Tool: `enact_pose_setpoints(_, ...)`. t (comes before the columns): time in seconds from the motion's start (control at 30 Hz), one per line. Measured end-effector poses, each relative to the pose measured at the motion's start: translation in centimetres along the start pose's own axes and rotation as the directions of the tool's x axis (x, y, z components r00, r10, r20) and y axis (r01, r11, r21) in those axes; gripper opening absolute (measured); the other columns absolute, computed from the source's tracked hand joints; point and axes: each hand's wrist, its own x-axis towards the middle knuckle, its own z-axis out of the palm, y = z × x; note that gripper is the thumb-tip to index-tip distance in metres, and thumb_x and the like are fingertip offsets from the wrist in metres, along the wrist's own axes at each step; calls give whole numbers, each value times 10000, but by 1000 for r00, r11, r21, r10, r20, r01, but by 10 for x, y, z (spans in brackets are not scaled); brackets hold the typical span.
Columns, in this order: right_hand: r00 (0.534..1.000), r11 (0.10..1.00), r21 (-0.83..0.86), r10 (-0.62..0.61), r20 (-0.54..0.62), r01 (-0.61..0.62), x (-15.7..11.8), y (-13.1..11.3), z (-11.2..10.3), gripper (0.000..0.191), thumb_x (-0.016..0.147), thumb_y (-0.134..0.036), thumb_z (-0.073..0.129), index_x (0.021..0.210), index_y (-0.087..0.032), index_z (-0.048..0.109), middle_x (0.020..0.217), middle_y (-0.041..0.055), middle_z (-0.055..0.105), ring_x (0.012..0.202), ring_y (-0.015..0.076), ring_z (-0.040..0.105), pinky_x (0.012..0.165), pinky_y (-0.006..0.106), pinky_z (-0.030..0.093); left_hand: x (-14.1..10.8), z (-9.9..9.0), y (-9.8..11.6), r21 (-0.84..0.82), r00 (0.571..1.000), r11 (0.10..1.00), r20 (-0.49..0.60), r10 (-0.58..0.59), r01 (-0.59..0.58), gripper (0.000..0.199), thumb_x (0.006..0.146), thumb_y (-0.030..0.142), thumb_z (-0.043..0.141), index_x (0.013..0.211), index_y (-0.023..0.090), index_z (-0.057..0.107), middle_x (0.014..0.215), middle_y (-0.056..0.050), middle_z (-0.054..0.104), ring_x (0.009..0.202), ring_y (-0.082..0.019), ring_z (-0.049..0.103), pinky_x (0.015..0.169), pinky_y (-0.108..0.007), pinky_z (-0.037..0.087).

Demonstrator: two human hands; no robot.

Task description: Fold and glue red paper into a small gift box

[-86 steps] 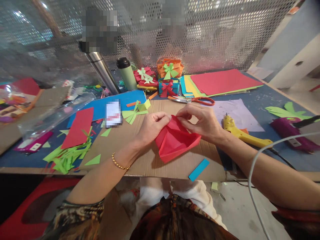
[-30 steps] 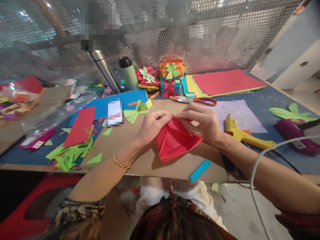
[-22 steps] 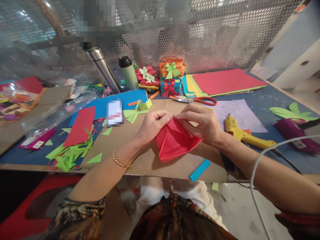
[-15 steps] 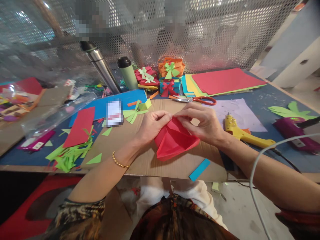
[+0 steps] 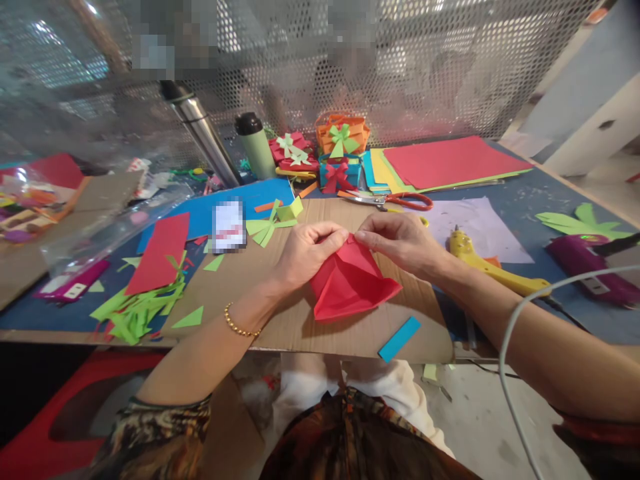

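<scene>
Between my hands is a folded red paper piece (image 5: 350, 283), shaped like an open pouch with its wide mouth toward me. My left hand (image 5: 313, 250) pinches its far upper edge between thumb and fingers. Just to the right, my right hand (image 5: 400, 241) pinches the same edge, the two thumbs almost meeting. Underneath lies a sheet of brown cardboard (image 5: 280, 327). A blue paper strip (image 5: 399, 339) rests on the cardboard, close to its front edge.
Right of my hands lies a yellow glue gun (image 5: 480, 263) with a cord. Red-handled scissors (image 5: 400, 200) sit behind. Green paper scraps (image 5: 143, 307) and a red sheet (image 5: 163, 253) lie left. Decorated paper boxes (image 5: 343, 143) and bottles (image 5: 257, 147) stand at the back. A pale cable (image 5: 505, 347) crosses at right.
My right hand has moved slightly down, its fingers closing nearer the left thumb on the red paper's top edge. More of the paper's right side shows. The left hand stays nearly still.
</scene>
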Motion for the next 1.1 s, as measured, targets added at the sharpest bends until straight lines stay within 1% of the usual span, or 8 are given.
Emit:
enact_pose_setpoints(0.1,999,999,-29,-19,26,19,1,1,0,566,883,-712,632,709,-174,640,662,21,583,639,137,482,588,293,352,0,0,0,-13,1000,1000,1,-15,15,272,885,383,635,747,165,721,716,-9,681,672,-126,555,650,-254,448)
enact_pose_setpoints(0.23,997,995,-81,-48,66,53,1,1,-3,489,941,-616,565,720,-184,619,656,13,580,639,132,480,597,289,346,0,1,-1,-29,1000,999,-6,-21,20,277,885,399,649,763,162,726,730,-11,684,676,-127,551,645,-253,444)
enact_pose_setpoints(0.3,996,993,-108,-47,72,55,0,0,-5,484,959,-594,532,701,-189,596,649,12,573,636,131,482,601,291,346,0,1,-1,-29,1000,999,-12,-16,16,268,884,389,650,757,164,723,728,-8,680,678,-126,546,656,-254,447)
enact_pose_setpoints(0.4,997,991,-128,-33,67,41,-1,-3,-6,516,981,-611,507,695,-188,585,663,19,581,647,133,501,617,294,359,0,0,0,-14,1000,1000,-19,-6,6,262,886,376,641,750,166,719,720,-2,671,674,-122,537,664,-255,446)
enact_pose_setpoints(0.57,997,991,-114,-58,54,64,0,-1,-3,550,922,-694,582,761,-172,648,694,30,622,658,143,524,610,293,373,0,0,1,22,1000,1000,0,6,-6,278,880,382,626,724,165,700,683,2,640,649,-119,511,642,-256,432)
enact_pose_setpoints(0.73,996,989,-141,-40,74,50,1,3,-2,507,949,-632,539,748,-177,637,667,21,609,638,136,510,600,287,360,1,0,2,18,1000,1000,14,-16,16,292,879,401,623,709,169,675,684,-1,623,654,-123,499,629,-256,423)
enact_pose_setpoints(0.9,995,983,-182,-19,99,37,1,0,-4,534,958,-656,502,709,-192,586,660,8,579,636,129,499,594,278,355,0,0,3,17,1000,1000,20,-22,22,301,876,407,624,698,167,669,670,2,606,647,-121,487,623,-257,418)
enact_pose_setpoints(1.1,996,976,-219,8,88,12,0,4,-4,542,968,-656,464,670,-206,515,637,-8,510,620,119,436,584,288,309,0,0,2,4,999,1000,22,-30,30,288,871,404,632,732,159,697,703,-11,644,665,-125,515,632,-259,425)
